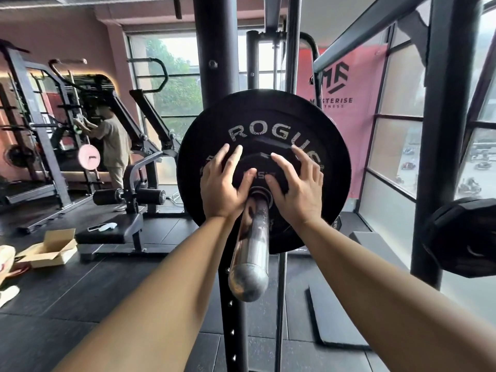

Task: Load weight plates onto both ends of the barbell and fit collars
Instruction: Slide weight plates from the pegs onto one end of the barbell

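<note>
The chrome barbell sleeve (251, 251) points straight at me, its rounded end near the frame's middle. A large black plate marked ROGUE (204, 146) sits on it. In front of that plate lies a small black many-sided plate (259, 163), also on the sleeve. My left hand (224, 183) and my right hand (296, 189) press flat against the small plate on either side of the sleeve, fingers spread. No collar is in view.
Black rack uprights (212, 44) stand behind the plate and another (445, 130) at the right. A black plate (467, 234) hangs at the right edge. A bench machine (128, 200) and an open cardboard box (51, 251) lie left. A person stands at a far rack.
</note>
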